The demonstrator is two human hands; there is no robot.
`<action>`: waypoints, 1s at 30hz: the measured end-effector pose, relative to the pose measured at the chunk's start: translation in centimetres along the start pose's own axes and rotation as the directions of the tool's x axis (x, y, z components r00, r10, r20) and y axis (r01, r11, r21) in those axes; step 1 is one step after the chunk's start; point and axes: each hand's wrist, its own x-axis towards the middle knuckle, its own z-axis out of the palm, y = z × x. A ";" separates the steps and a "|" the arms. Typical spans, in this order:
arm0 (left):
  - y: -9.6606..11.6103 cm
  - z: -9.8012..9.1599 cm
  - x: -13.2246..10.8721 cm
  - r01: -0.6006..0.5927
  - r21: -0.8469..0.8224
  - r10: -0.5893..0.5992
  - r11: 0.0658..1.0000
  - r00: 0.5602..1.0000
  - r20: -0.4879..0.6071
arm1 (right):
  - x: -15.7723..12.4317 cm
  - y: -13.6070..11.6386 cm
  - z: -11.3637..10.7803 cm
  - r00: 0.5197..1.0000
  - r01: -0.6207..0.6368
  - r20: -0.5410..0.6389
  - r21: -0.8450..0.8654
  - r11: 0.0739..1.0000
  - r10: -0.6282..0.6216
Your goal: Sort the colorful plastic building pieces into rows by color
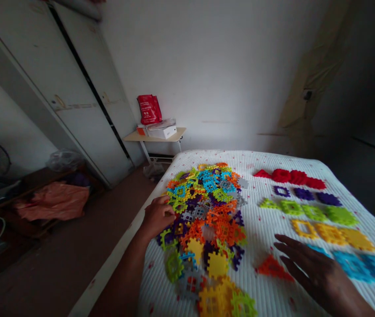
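Note:
A big heap of interlocking plastic tiles (207,211) in many colours lies on a white bed (266,229). My left hand (157,215) rests on the heap's left edge, fingers curled down onto the tiles. My right hand (313,268) hovers palm down with fingers spread, just right of an orange triangular tile (271,267). To the right, tiles lie sorted in rows by colour: red (289,177), purple (306,193), green (313,211), yellow (332,233) and blue (365,266).
A small table (156,137) with a red bag (149,109) and a white box stands against the far wall. A tall cabinet (75,101) is at the left. Orange cloth (53,201) and clutter lie on the floor left of the bed.

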 end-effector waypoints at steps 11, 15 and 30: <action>1.8 1.3 -0.1 -0.025 0.142 0.020 0.990 0.999 0.041 | -0.9 0.1 1.4 0.999 -0.014 0.034 0.023 1.000 0.013; 1.7 1.7 -0.2 -0.045 0.146 0.038 0.988 0.998 0.053 | -1.2 0.3 1.6 0.998 -0.020 0.055 0.031 0.999 0.019; 2.0 2.7 -0.1 -0.043 -0.008 0.043 0.999 0.999 0.020 | -0.7 -0.5 1.5 0.993 -0.024 0.113 0.039 0.999 0.020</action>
